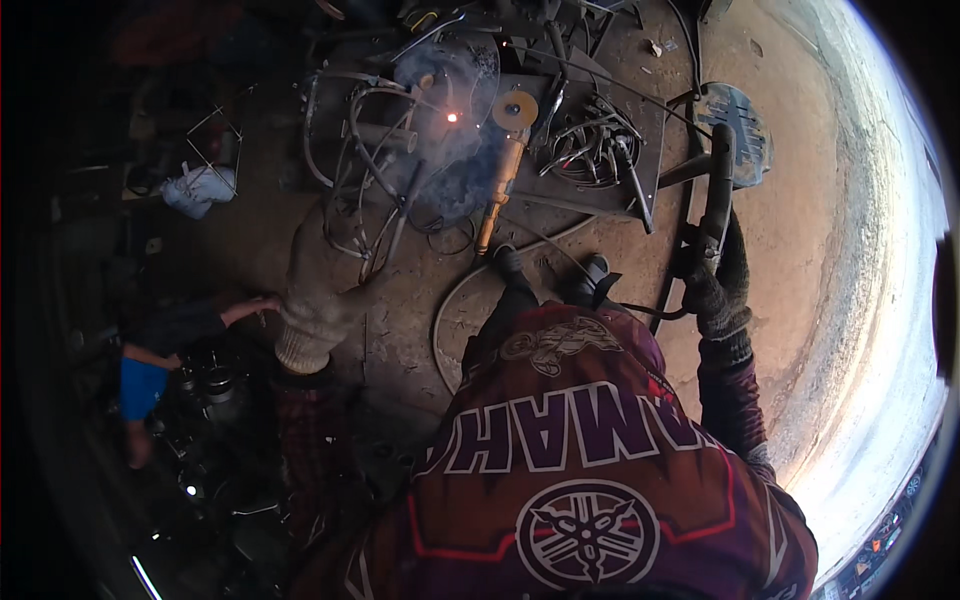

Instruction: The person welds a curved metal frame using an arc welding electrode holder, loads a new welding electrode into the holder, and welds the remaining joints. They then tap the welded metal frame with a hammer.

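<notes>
At the right, my right hand [722, 285], in a grey knitted glove, is wrapped round a dark electrode holder [718, 190]. A long thin welding rod [610, 78] runs from it up and left, its tip faintly orange. My left hand [318, 290], in a pale glove, closes on the lower end of a frame of bent metal tubes [375, 170]; its fingertips are partly lost in shadow. A bright glowing spot [452, 118] shows on the metalwork, and smoke [455, 180] drifts round it. The rod's tip is apart from that spot.
An orange angle grinder [503, 180] with a round disc lies by a dark metal plate [640, 195] bearing a tangle of rods and wires [595, 150]. A blue slotted seat [750, 130] stands at the right. Cables [445, 310] cross the floor. Another person's arm [245, 312] reaches in from the left.
</notes>
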`<state>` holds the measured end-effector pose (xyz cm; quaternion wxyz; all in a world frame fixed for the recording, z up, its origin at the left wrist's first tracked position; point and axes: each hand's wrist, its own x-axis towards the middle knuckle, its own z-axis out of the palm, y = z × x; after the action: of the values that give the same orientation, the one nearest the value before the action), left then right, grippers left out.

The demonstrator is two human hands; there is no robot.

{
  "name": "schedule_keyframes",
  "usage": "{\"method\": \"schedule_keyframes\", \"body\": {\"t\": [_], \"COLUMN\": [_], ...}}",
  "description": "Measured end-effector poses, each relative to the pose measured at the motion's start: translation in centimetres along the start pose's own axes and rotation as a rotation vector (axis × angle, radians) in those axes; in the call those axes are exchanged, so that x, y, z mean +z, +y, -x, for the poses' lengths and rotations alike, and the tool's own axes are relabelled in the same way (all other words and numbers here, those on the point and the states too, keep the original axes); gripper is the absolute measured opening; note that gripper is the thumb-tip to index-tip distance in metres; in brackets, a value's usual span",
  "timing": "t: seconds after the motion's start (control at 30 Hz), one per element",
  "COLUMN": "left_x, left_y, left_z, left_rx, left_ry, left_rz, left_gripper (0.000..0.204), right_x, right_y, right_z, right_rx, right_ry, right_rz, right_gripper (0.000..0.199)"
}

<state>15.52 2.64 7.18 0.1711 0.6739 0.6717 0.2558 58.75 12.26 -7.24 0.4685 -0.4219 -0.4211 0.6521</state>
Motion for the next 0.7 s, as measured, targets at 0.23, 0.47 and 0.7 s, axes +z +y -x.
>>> {"method": "schedule_keyframes", "body": {"t": [0.23, 0.47, 0.7], "left_x": [-0.6, -0.3, 0.0], "left_y": [-11.3, -11.1, 0.5], "left_z": [2.5, 2.0, 0.2], "left_rx": [-0.111, -0.630, -0.240], "left_ry": [-0.208, 0.093, 0.180], "left_rz": [1.328, 1.879, 1.428], "left_gripper": [0.057, 0.031, 0.037], "right_x": [-0.4, 0.5, 0.1], "right_y": [0.3, -1.1, -0.6], "right_z": [0.4, 0.5, 0.7], "right_rx": [-0.034, 0.008, 0.041], "right_ry": [-0.004, 0.027, 0.037], "right_rz": [-0.070, 0.001, 0.045], "right_gripper": [0.094, 0.091, 0.088]}}
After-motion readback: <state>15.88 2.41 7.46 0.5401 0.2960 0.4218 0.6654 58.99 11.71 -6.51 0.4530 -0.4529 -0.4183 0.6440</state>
